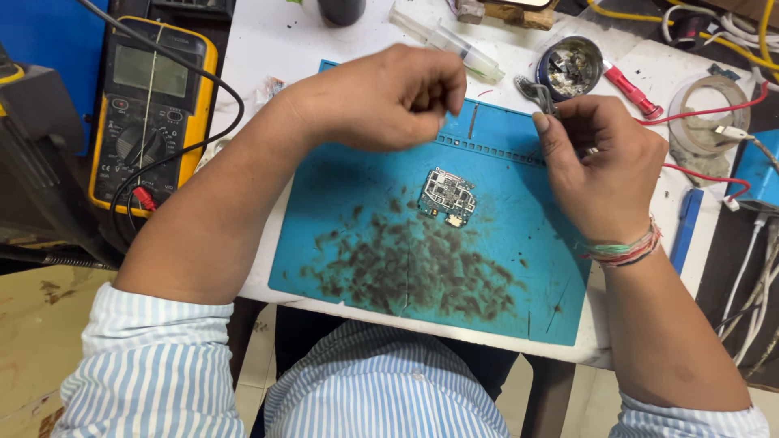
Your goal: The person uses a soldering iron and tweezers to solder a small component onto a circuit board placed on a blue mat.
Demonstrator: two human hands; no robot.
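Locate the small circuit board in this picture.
In the head view the circuit board lies near the middle of the blue mat, below and between the two raised hands, untouched by either, just above the dark smudges.

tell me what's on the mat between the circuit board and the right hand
Nothing: in the head view, only bare blue mat lies between the circuit board and the right hand.

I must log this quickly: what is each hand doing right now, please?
Left hand: fingers curled closed above the blue rubber work mat; anything held cannot be told.
Right hand: closed grip on thin grey metal tweezers.
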